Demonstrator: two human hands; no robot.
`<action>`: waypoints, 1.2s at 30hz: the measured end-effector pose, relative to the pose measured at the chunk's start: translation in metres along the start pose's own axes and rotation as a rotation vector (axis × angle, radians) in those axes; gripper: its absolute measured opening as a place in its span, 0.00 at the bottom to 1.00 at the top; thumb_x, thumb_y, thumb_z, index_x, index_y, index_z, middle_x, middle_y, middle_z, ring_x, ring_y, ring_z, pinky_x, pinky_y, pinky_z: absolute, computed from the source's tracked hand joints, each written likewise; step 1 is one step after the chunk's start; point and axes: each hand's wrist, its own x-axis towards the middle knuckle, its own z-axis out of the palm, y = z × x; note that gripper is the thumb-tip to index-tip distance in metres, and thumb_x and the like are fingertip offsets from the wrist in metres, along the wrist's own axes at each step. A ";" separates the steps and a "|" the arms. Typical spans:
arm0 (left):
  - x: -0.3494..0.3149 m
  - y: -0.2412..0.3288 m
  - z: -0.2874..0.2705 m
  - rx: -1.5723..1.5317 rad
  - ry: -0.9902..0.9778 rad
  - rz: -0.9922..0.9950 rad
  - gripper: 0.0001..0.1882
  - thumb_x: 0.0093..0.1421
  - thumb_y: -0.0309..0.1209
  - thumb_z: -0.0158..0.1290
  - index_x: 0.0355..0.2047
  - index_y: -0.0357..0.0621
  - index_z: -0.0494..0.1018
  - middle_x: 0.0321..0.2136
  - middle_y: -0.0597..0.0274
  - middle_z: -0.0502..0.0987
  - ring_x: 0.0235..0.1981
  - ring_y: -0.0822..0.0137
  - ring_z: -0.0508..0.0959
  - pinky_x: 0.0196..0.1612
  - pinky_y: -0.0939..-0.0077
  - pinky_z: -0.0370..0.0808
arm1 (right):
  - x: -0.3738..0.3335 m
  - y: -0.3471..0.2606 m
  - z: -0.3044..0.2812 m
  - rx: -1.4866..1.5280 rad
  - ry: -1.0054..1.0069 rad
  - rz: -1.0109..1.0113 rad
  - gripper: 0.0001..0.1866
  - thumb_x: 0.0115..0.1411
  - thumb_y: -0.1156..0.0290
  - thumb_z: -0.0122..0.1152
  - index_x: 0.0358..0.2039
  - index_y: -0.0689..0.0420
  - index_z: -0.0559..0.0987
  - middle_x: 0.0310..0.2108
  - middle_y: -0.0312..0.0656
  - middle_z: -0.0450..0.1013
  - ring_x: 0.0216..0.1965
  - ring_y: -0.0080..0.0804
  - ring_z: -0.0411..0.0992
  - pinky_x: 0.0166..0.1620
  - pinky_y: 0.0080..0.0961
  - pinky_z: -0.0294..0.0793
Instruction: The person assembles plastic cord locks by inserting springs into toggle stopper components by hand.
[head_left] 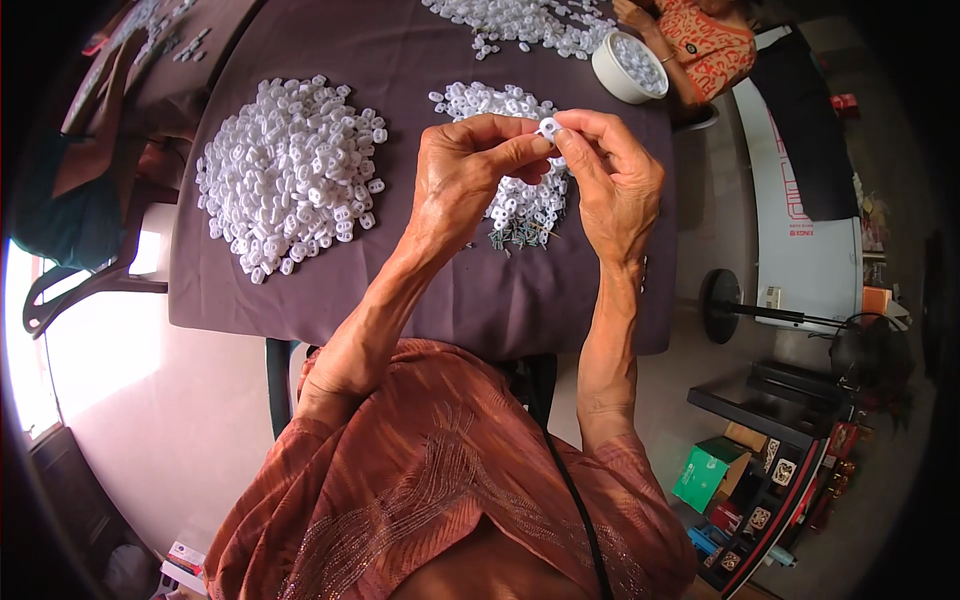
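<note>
My two hands meet above the table, pinching one small white plastic piece with a hole in it. My left hand grips its left side between thumb and forefinger. From the right, the thumb and fingers of my right hand close on the same piece. Below and behind them lies a heap of similar white pieces, partly hidden by my hands. Small dark metal screws or nails lie at its near end. A larger mound of white pieces spreads to the left.
A dark brown cloth covers the table. At the far side are more white pieces and a white tub filled with them. One person sits far right, another at left. A pedestal fan stands right.
</note>
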 end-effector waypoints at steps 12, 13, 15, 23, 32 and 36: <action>0.001 -0.002 0.000 0.026 0.037 0.007 0.11 0.50 0.26 0.56 0.31 0.30 0.73 0.24 0.55 0.76 0.25 0.68 0.77 0.32 0.79 0.74 | 0.000 0.004 0.002 -0.012 0.001 -0.030 0.07 0.52 0.76 0.57 0.32 0.63 0.76 0.26 0.35 0.73 0.27 0.16 0.68 0.30 0.12 0.67; 0.002 -0.003 0.000 0.026 0.037 0.005 0.11 0.50 0.26 0.56 0.31 0.30 0.73 0.24 0.55 0.76 0.25 0.68 0.77 0.32 0.79 0.74 | 0.000 0.005 0.002 -0.012 0.001 -0.028 0.07 0.52 0.76 0.57 0.32 0.63 0.76 0.26 0.35 0.73 0.27 0.16 0.68 0.30 0.12 0.67; 0.002 -0.006 0.000 -0.003 0.021 0.013 0.11 0.50 0.26 0.56 0.32 0.30 0.73 0.24 0.55 0.76 0.25 0.68 0.77 0.31 0.79 0.74 | 0.000 0.006 0.002 -0.036 0.007 -0.053 0.07 0.52 0.76 0.57 0.32 0.63 0.76 0.26 0.35 0.73 0.27 0.16 0.68 0.30 0.12 0.67; 0.003 -0.008 0.001 0.012 0.026 0.002 0.11 0.50 0.26 0.56 0.31 0.30 0.73 0.24 0.55 0.76 0.25 0.68 0.77 0.32 0.78 0.74 | 0.003 0.003 0.002 -0.124 -0.016 -0.106 0.06 0.52 0.77 0.56 0.32 0.63 0.76 0.27 0.37 0.74 0.27 0.17 0.69 0.31 0.14 0.68; 0.001 -0.012 0.003 -0.039 0.050 0.004 0.11 0.50 0.26 0.55 0.32 0.30 0.72 0.24 0.54 0.76 0.25 0.68 0.77 0.32 0.78 0.74 | -0.001 0.005 0.002 -0.045 0.016 -0.052 0.07 0.52 0.77 0.56 0.33 0.63 0.76 0.28 0.37 0.74 0.28 0.18 0.70 0.32 0.14 0.68; 0.001 -0.011 0.004 -0.035 0.055 0.000 0.11 0.51 0.27 0.55 0.32 0.31 0.72 0.25 0.55 0.76 0.25 0.68 0.77 0.33 0.78 0.74 | -0.001 0.005 0.000 -0.056 -0.018 -0.057 0.08 0.53 0.77 0.56 0.34 0.63 0.75 0.28 0.37 0.74 0.29 0.18 0.70 0.33 0.14 0.69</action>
